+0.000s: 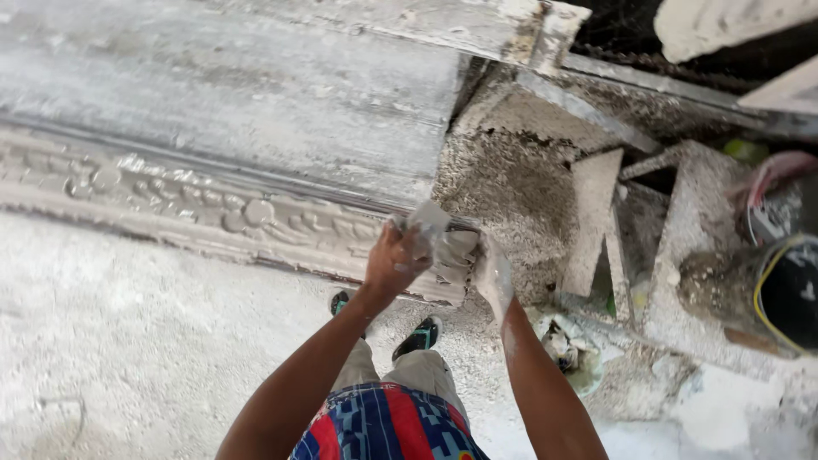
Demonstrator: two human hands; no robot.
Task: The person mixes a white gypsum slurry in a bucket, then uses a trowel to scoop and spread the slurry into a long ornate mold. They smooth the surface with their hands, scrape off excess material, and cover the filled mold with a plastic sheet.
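No package, label, sign or screen can be seen anywhere around the hands in this view.

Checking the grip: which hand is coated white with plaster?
The right hand, whitened, at the moulding's end; the left hand is mostly bare.

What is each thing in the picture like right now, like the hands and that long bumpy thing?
Left hand: closed around a grey lump of plaster, pressed to the moulding's end.
Right hand: coated in white plaster, flat against the moulding's end.
Ornate moulding: lying long on the slab, carved pattern facing up, dusty.
Small bowl: on the ground, holding plaster scraps.
Floor: covered in white dust.
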